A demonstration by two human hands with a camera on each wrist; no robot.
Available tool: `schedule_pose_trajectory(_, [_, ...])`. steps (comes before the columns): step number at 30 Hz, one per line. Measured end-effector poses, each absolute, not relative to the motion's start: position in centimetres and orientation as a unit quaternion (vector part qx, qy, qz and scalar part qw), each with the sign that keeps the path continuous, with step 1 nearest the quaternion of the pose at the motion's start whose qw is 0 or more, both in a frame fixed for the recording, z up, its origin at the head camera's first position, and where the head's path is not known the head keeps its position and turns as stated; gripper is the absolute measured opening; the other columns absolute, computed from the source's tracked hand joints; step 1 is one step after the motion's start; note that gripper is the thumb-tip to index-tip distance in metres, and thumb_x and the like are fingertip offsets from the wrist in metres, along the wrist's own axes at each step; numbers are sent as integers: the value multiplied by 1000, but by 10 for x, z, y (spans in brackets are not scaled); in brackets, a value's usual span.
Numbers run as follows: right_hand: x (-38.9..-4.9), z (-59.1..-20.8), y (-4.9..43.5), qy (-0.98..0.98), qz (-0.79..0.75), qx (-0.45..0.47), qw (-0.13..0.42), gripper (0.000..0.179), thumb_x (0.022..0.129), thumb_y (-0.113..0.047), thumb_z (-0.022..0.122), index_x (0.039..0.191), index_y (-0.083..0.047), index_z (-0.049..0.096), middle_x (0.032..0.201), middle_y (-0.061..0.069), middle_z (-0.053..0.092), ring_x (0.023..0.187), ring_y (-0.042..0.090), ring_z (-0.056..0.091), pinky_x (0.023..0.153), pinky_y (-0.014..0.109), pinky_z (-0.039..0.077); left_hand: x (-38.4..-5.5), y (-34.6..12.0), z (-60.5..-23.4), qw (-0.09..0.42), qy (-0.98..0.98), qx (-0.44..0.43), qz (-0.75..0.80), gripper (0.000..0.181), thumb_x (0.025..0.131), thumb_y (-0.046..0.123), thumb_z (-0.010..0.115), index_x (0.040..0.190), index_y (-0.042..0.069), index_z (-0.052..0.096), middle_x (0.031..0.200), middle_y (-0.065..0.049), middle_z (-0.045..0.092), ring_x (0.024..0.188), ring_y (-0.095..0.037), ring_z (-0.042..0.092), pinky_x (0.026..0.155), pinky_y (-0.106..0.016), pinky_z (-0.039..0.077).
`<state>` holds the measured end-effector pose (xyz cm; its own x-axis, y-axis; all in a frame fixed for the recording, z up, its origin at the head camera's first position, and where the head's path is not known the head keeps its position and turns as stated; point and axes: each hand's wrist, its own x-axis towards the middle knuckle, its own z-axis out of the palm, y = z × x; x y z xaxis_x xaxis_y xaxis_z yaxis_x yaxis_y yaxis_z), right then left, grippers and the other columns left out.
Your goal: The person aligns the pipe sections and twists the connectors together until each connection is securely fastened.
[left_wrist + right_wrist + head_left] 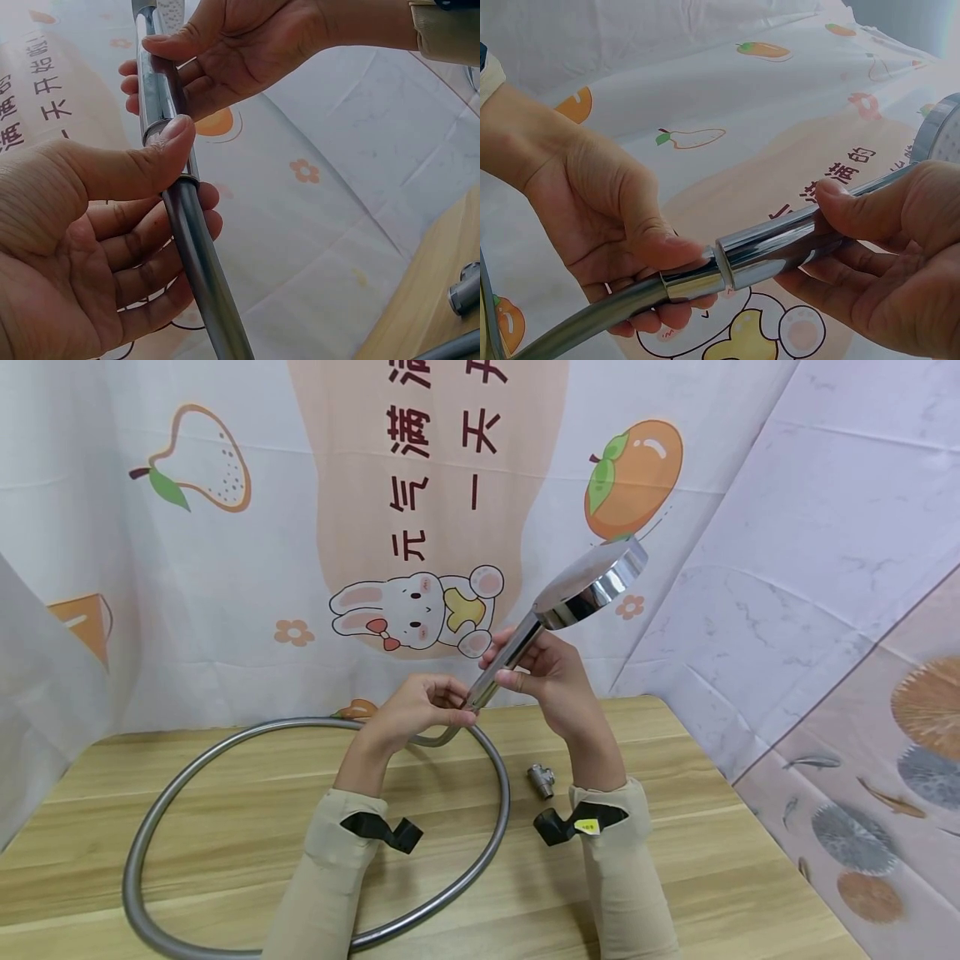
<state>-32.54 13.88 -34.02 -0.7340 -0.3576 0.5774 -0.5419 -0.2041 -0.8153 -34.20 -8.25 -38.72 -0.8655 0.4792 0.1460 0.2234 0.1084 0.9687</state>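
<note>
A chrome shower head point(592, 581) is held up above the table, its round head tilted toward the upper right. My right hand point(551, 672) grips its handle point(780, 244) between thumb and fingers. Lower down, my left hand point(420, 710) pinches the chrome end nut point(694, 279) of the grey metal shower hose point(206, 262). In the right wrist view the nut sits in line with the handle's lower end, with a narrow seam between them. How far it is threaded, I cannot tell. The rest of the hose loops over the table.
A small metal valve fitting point(542, 781) lies on the wooden table point(690, 860), near my right forearm. Behind the table hangs a printed curtain point(262, 568), and a marble-patterned sheet point(832, 527) stands to the right.
</note>
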Motion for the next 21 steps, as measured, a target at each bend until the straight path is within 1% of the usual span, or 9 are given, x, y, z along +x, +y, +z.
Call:
schedule_pose_trajectory(4, [-326,-341,139,-626,687,362,72,34,88,19,64,117,1,64,100,3,74,99,16,73,87,28,58,-342,-83,-387,101,736,245,623,25,87,5,79,110,-3,70,90,0,69,86,-18,64,83,-30,51])
schedule_pose_trajectory(7, [-327,-342,139,-624,687,364,74,33,88,18,65,117,2,64,100,3,74,99,16,74,86,28,59,-342,-86,-387,107,735,259,618,27,90,7,77,114,-1,69,94,-1,69,90,-17,64,86,-31,51])
schedule_pose_trajectory(10, [-328,-341,138,-623,688,364,74,33,88,18,65,116,1,65,99,3,74,98,17,74,87,28,59,-341,-91,-386,114,733,280,609,26,96,8,70,119,-1,69,102,-7,71,95,-17,65,88,-29,53])
schedule_pose_trajectory(13, [-327,-341,137,-626,688,360,72,34,87,19,65,115,-1,65,99,3,74,98,16,74,87,28,59,-341,-95,-386,119,733,307,596,27,101,7,62,126,-4,67,110,-16,72,99,-15,66,89,-28,53])
schedule_pose_trajectory(14, [-327,-341,137,-627,688,358,71,35,87,20,64,115,-1,65,99,3,74,98,16,74,87,28,59,-341,-96,-386,120,733,314,592,28,102,7,60,127,-5,66,113,-21,71,100,-14,66,90,-28,53])
schedule_pose_trajectory(17, [-326,-340,136,-631,688,351,69,36,87,21,63,115,-1,65,98,2,74,97,16,74,87,28,59,-342,-97,-386,124,735,329,580,29,104,5,56,129,-7,64,118,-29,68,101,-13,65,91,-28,53])
schedule_pose_trajectory(20, [-326,-341,136,-630,690,350,69,36,87,21,63,115,-1,65,98,2,74,97,16,74,88,29,59,-343,-95,-387,125,739,329,574,27,104,3,54,127,-8,64,117,-30,67,101,-14,64,91,-28,52])
schedule_pose_trajectory(21, [-326,-341,136,-629,691,350,69,36,87,21,63,115,-1,65,98,2,74,98,16,74,88,29,59,-344,-95,-388,124,739,329,574,26,104,3,54,125,-9,64,115,-27,68,100,-14,64,90,-28,52])
